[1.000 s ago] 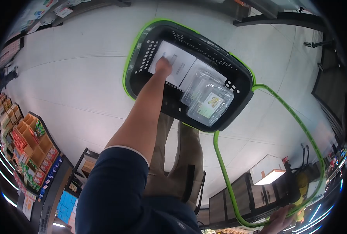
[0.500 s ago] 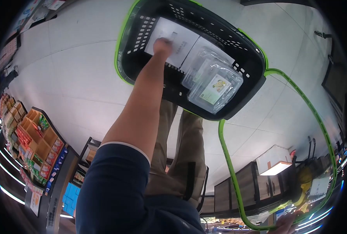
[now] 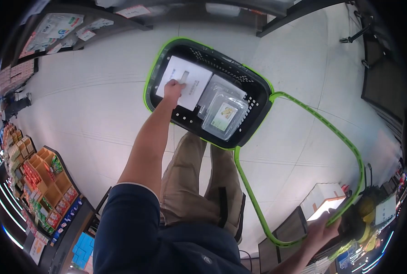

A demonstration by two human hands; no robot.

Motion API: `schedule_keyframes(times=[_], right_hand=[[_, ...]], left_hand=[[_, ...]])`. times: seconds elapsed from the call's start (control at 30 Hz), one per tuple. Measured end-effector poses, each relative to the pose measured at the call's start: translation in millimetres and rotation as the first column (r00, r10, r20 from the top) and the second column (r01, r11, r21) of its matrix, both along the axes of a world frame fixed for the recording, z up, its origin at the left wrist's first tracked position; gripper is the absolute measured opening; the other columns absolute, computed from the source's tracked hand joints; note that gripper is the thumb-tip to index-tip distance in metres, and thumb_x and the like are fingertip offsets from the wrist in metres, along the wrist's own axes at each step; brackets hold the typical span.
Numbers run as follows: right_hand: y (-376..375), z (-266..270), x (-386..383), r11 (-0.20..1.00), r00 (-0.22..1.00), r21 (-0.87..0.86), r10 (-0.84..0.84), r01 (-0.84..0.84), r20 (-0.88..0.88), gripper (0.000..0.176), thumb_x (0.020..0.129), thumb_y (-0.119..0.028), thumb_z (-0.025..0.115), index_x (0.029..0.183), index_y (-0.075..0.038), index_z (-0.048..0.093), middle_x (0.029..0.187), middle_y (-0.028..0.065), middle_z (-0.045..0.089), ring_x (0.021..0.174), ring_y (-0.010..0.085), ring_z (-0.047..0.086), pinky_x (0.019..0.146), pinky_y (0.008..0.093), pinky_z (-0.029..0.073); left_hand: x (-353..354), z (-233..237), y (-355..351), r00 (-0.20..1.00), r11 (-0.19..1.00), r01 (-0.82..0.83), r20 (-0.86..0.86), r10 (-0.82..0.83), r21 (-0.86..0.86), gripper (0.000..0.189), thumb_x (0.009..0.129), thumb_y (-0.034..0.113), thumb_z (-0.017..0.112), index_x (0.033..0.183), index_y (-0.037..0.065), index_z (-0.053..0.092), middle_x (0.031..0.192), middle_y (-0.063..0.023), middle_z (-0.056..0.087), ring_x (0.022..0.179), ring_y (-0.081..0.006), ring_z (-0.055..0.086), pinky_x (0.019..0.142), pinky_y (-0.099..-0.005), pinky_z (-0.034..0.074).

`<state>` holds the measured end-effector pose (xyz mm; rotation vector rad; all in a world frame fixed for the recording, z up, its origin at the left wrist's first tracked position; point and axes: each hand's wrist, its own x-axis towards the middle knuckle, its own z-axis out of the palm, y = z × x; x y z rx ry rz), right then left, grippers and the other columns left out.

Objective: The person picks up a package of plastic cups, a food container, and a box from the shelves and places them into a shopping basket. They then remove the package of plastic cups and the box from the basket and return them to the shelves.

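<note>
A black shopping basket with a green rim stands below me, tilted in view. My left hand reaches into it, fingers curled at the cut-out of a white cardboard box. Beside that box, clear plastic food containers are stacked, the top one with a picture label. Part of another white box shows behind them. My right hand, at lower right, is closed around the basket's long green handle, which is swung out to the right.
Stepped wooden shelves with packaged goods stand at the left. Dark racks with bagged goods line the top left. A lit white box-shaped stand and dark cabinets are at lower right. Another person's legs show at far left.
The basket looks smaller and sits lower and further left in view. My right hand on the handle has come further into view. My left hand stays at the white box.
</note>
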<state>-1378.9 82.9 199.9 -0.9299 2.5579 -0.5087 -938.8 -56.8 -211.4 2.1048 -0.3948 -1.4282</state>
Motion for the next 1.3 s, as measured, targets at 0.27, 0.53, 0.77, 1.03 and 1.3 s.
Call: schedule_keyframes(times=[0.27, 0.53, 0.77, 1.03, 1.3], right_hand=[[-25.9, 14.0, 50.1, 0.920, 0.945, -0.255, 0.322, -0.298, 0.060, 0.020, 0.080, -0.004, 0.054, 0.096, 0.004, 0.044, 0.071, 0.0168, 0.051, 0.054, 0.0276, 0.049, 0.054, 0.0378, 0.041], [-29.6, 18.5, 41.4, 0.924, 0.944, -0.261, 0.315, -0.281, 0.101, 0.021, 0.079, -0.005, 0.054, 0.092, 0.005, 0.041, 0.070, 0.0270, 0.056, 0.068, 0.0454, 0.056, 0.060, 0.0494, 0.043], [-26.2, 2.8, 26.1, 0.906, 0.936, -0.284, 0.345, -0.313, 0.068, 0.023, 0.077, -0.007, 0.055, 0.090, 0.005, 0.041, 0.072, 0.0294, 0.057, 0.069, 0.0469, 0.057, 0.061, 0.0518, 0.045], [-21.0, 2.7, 11.4, 0.919, 0.947, -0.273, 0.314, -0.283, 0.075, 0.023, 0.077, -0.007, 0.055, 0.091, 0.006, 0.042, 0.074, 0.0300, 0.058, 0.071, 0.0468, 0.058, 0.063, 0.0517, 0.047], [-15.9, 1.1, -6.7, 0.944, 0.962, -0.235, 0.259, -0.232, 0.090, 0.021, 0.078, -0.010, 0.052, 0.091, 0.005, 0.044, 0.076, 0.0306, 0.058, 0.073, 0.0461, 0.058, 0.065, 0.0514, 0.047]], left_hand=[[22.9, 170.2, 5.2, 0.808, 0.883, 0.467, 0.429, -0.403, -0.049, 0.022, 0.065, 0.020, 0.070, 0.068, 0.001, 0.059, 0.066, -0.0111, 0.061, 0.061, -0.0197, 0.057, 0.056, -0.0354, 0.045], [32.2, 397.5, 11.1, 0.490, 0.651, 0.755, 0.726, -0.482, -0.078, 0.032, 0.066, 0.032, 0.070, 0.063, 0.002, 0.059, 0.064, -0.0157, 0.061, 0.063, -0.0290, 0.060, 0.060, -0.0377, 0.047], [-20.5, 548.1, -12.3, 0.275, 0.425, 0.898, 0.895, -0.350, -0.109, 0.041, 0.064, 0.033, 0.074, 0.054, 0.003, 0.049, 0.053, -0.0136, 0.051, 0.050, -0.0265, 0.051, 0.050, -0.0365, 0.040], [-107.6, 644.1, -79.4, 0.250, 0.227, 0.957, 0.913, -0.324, -0.182, 0.046, 0.063, 0.031, 0.077, 0.056, 0.003, 0.041, 0.052, -0.0108, 0.046, 0.049, -0.0198, 0.044, 0.049, -0.0351, 0.037], [-201.1, 705.6, -153.3, 0.079, 0.067, 0.996, 0.965, -0.252, -0.064, 0.043, 0.058, 0.028, 0.080, 0.062, 0.004, 0.044, 0.061, -0.0099, 0.051, 0.058, -0.0196, 0.047, 0.053, -0.0340, 0.037]])
